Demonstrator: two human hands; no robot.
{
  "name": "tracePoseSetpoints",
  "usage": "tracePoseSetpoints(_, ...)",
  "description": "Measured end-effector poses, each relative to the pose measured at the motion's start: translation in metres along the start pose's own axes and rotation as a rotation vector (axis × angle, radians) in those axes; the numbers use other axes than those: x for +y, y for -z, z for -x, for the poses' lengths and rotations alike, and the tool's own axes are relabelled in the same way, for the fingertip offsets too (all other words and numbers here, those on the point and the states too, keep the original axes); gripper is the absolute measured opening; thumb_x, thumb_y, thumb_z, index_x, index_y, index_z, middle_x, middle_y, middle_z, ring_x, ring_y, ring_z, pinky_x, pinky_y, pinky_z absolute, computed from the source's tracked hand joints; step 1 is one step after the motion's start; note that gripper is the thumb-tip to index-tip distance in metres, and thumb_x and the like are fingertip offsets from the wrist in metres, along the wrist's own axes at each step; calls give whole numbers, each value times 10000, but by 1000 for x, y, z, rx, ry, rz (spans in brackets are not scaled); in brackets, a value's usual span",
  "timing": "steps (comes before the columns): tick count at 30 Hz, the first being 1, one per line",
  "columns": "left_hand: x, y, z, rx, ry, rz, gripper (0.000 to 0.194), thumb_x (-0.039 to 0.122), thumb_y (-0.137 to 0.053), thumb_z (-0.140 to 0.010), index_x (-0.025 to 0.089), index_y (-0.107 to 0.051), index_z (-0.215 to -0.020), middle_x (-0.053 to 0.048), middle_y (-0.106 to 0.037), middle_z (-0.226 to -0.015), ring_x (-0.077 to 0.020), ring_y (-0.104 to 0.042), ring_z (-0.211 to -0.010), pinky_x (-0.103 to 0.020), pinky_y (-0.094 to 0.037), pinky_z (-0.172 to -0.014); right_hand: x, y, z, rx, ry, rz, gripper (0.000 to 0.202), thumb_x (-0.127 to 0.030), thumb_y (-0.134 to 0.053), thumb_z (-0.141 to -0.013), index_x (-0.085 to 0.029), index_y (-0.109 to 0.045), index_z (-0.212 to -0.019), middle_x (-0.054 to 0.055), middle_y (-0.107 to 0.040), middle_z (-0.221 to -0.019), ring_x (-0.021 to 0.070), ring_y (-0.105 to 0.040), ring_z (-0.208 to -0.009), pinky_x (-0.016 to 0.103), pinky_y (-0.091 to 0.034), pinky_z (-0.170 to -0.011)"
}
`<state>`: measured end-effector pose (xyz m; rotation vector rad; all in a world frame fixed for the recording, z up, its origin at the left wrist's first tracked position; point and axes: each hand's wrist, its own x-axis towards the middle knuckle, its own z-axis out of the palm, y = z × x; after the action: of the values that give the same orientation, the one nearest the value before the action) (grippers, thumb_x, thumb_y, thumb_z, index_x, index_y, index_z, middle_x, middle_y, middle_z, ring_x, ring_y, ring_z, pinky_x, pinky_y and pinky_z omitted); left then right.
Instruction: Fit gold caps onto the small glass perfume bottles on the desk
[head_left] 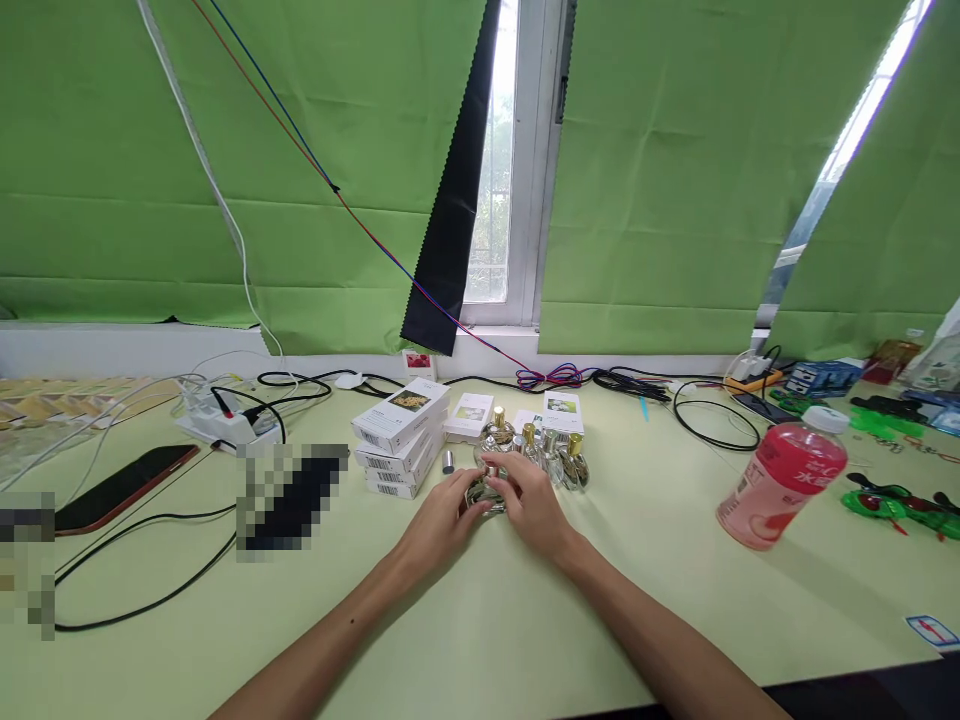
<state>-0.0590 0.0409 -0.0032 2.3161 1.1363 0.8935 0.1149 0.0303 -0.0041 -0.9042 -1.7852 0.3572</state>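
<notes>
A small clear glass perfume bottle (486,498) stands on the table between my hands. My left hand (441,510) curls around its left side, the thumb in front. My right hand (536,502) closes on it from the right, with fingers over the spray top. Just beyond my left fingers a loose silver cap (448,461) stands on the table. Behind my right hand are several more glass perfume bottles (574,468), some with gold tops. A stack of white boxes (397,425) is at the left, and a white box (469,416) lies behind the bottles.
To the right leans a pink drink bottle (784,485) with a white cap. A phone (127,488) and a white power strip (225,422) lie left, with black cables around. Green goggles (904,508) lie far right. Cables (630,384) run along the back edge.
</notes>
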Motion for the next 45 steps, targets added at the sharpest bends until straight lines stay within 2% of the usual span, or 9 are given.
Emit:
tracePoseSetpoints(7, 4, 2, 0, -18, 5, -19, 232, 304, -522, -931, 230, -569, -1145, -33, -647, -997, -168, -592, -747, -300, -467, -683, 0, -3, 0, 42, -66, -3, 272, -141, -553, -893, -215, -642, -1140, 42, -614, -933, 140, -551, -660, 259, -483, -629)
tracePoseSetpoints(13, 4, 2, 0, -23, -12, -10, 186, 289, -511, -937, 222, -569, -1100, -42, -652, -988, -178, -597, -777, -305, -467, -703, 0, -5, 2, 58, -77, 12, 241, -183, -595, -897, -217, -650, -1129, 27, -610, -912, 107, -470, -552, 265, -459, -613)
tracePoseSetpoints(16, 1, 2, 0, -22, -22, -9, 201, 272, -507, -938, 225, -564, -1125, -47, -652, -1020, -178, -601, -793, -312, -474, -724, -1, -4, 3, 37, -51, 2, 279, -198, -562, -927, -223, -629, -1197, 42, -643, -954, 125, -530, -611, 269, -474, -634)
tracePoseSetpoints(20, -2, 1, 0, -12, -34, -9, 255, 274, -513, -936, 224, -550, -1183, -55, -651, -1034, -185, -602, -814, -327, -480, -746, -1, -4, 2, 26, 26, -37, 307, -160, -480, -962, -217, -619, -1230, 73, -675, -1049, 177, -628, -881, 282, -502, -748)
tracePoseSetpoints(22, -2, 1, 0, -9, -36, -6, 264, 281, -516, -935, 221, -549, -1190, -63, -651, -1048, -191, -601, -831, -332, -481, -754, 0, -4, 1, 36, 42, -37, 302, -148, -470, -963, -213, -629, -1212, 76, -677, -1038, 185, -632, -923, 292, -505, -776)
tracePoseSetpoints(27, -3, 1, 0, -12, -30, -2, 269, 290, -522, -936, 223, -551, -1195, -60, -641, -1062, -171, -588, -783, -310, -471, -714, 2, -7, 0, 60, 42, -28, 282, -142, -482, -948, -213, -633, -1175, 68, -654, -966, 175, -622, -807, 287, -509, -707)
tracePoseSetpoints(32, -7, 0, 1, -35, -27, 12, 246, 330, -512, -951, 204, -557, -1158, -52, -623, -1044, -128, -544, -677, -281, -443, -650, 3, -11, 1, 97, -15, 2, 220, -160, -555, -914, -201, -627, -1118, 26, -583, -888, 107, -486, -558, 257, -452, -583)
tracePoseSetpoints(36, -6, 1, 1, -30, -43, -3, 206, 334, -508, -954, 198, -573, -1094, -39, -619, -986, -134, -543, -691, -274, -430, -641, 4, -14, 0, 129, -24, 28, 160, -211, -598, -910, -189, -620, -1066, 18, -566, -876, 99, -459, -553, 245, -427, -561)
tracePoseSetpoints(45, -8, 7, -1, -70, -70, -32, 209, 336, -514, -948, 198, -572, -1095, -34, -616, -969, -125, -522, -662, -267, -420, -622, 5, -18, 0, 167, 7, 49, 101, -267, -613, -917, -202, -619, -994, 13, -549, -848, 113, -496, -598, 233, -426, -545)
